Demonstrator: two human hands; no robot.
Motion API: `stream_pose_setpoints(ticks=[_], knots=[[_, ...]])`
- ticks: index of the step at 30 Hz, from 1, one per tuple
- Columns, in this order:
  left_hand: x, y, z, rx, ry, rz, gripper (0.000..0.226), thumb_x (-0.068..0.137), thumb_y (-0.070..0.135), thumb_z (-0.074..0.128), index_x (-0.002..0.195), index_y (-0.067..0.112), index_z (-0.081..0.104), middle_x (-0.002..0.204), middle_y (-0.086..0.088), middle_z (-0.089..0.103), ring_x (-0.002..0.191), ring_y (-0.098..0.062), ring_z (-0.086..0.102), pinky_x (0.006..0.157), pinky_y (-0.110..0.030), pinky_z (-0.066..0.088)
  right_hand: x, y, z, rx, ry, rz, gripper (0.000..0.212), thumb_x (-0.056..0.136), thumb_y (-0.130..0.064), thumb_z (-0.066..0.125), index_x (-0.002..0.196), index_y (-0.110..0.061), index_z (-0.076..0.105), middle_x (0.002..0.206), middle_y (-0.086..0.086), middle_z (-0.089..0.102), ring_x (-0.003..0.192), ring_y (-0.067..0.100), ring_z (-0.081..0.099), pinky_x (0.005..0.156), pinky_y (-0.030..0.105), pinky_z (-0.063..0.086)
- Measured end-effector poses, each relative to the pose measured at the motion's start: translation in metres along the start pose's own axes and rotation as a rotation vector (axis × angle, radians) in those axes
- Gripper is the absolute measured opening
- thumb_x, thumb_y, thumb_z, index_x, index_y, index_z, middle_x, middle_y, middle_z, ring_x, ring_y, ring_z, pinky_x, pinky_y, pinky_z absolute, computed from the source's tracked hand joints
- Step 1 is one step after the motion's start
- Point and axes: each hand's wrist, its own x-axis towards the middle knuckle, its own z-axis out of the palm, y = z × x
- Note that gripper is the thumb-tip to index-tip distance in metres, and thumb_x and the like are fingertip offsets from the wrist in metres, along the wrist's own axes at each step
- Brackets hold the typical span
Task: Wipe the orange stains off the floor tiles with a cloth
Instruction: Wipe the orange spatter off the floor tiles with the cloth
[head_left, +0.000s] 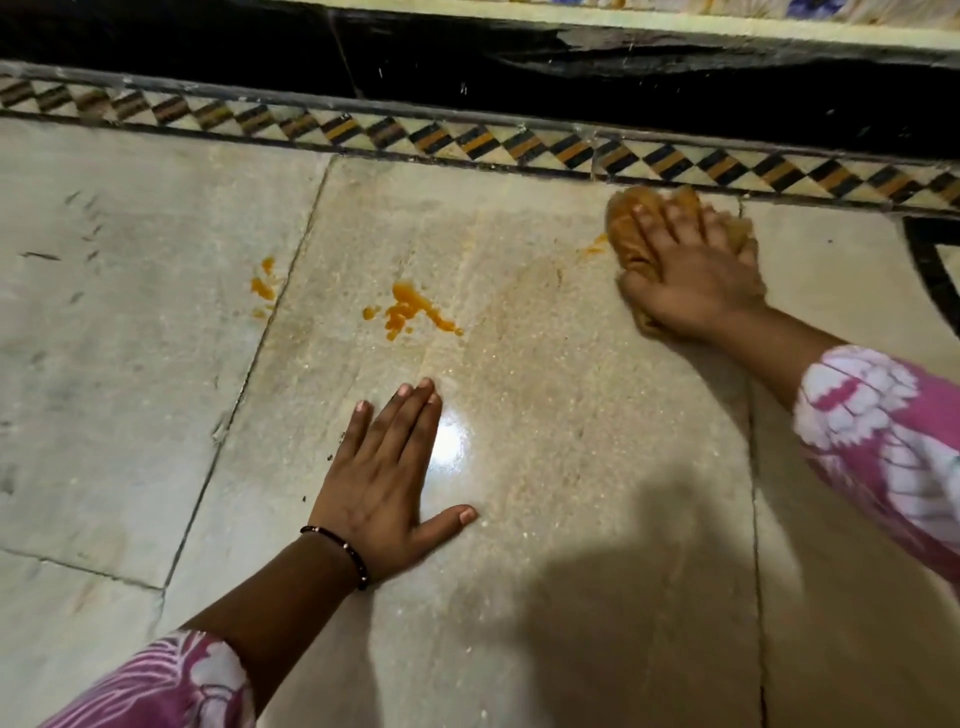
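Note:
My right hand (691, 270) presses an orange-brown cloth (626, 231) flat on the pale floor tile (545, 415) at the upper right, close to the patterned border. A small orange smear (595, 245) lies just left of the cloth. A larger orange stain (410, 312) sits mid-tile, and a smaller one (264, 286) lies left of it near the tile joint. My left hand (387, 483) rests flat on the tile below the large stain, fingers spread, holding nothing. A faint wet patch stretches between the large stain and the cloth.
A border strip of black, orange and cream triangles (467, 140) runs along the far edge, with a dark step (467, 62) behind it. A black curved inlay (930, 270) shows at the right edge. Tile joints run down the left and right of the main tile.

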Motion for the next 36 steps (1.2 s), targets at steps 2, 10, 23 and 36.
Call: stream_pose_setpoints(ticks=[2, 10, 23, 36], knots=[[0.000, 0.000, -0.001, 0.008, -0.014, 0.000, 0.096, 0.084, 0.075, 0.028, 0.150, 0.006, 0.017, 0.159, -0.008, 0.012, 0.147, -0.022, 0.010, 0.116, -0.048, 0.011, 0.015, -0.030, -0.001, -0.008, -0.015, -0.086, 0.082, 0.077, -0.068, 0.021, 0.151, -0.036, 0.005, 0.161, -0.003, 0.001, 0.146, 0.030, -0.002, 0.112, 0.059, 0.002], [-0.001, -0.001, 0.003, -0.015, 0.011, 0.005, 0.095, 0.085, 0.074, 0.026, 0.150, 0.006, 0.020, 0.159, -0.009, 0.014, 0.147, -0.022, 0.010, 0.116, -0.049, 0.012, -0.093, -0.020, 0.017, -0.109, -0.085, -0.583, 0.071, 0.080, -0.066, 0.026, 0.147, -0.043, 0.020, 0.158, -0.011, 0.016, 0.146, 0.021, 0.009, 0.113, 0.058, 0.006], [-0.001, 0.001, 0.002, -0.023, 0.016, -0.005, 0.094, 0.085, 0.074, 0.024, 0.149, 0.005, 0.024, 0.158, -0.009, 0.017, 0.146, -0.022, 0.013, 0.115, -0.050, 0.015, 0.000, -0.113, -0.005, -0.099, -0.185, -0.374, 0.066, 0.092, -0.057, 0.032, 0.149, -0.042, 0.001, 0.160, -0.006, -0.009, 0.145, 0.029, -0.010, 0.107, 0.070, -0.006], [0.000, -0.002, 0.002, -0.040, 0.029, -0.005, 0.096, 0.082, 0.077, 0.028, 0.149, 0.009, 0.024, 0.158, -0.006, 0.018, 0.146, -0.019, 0.013, 0.116, -0.049, 0.014, -0.024, -0.044, -0.006, -0.122, -0.205, -0.295, 0.069, 0.084, -0.065, 0.024, 0.145, -0.050, -0.003, 0.159, -0.013, -0.012, 0.146, 0.022, -0.010, 0.111, 0.060, -0.004]])
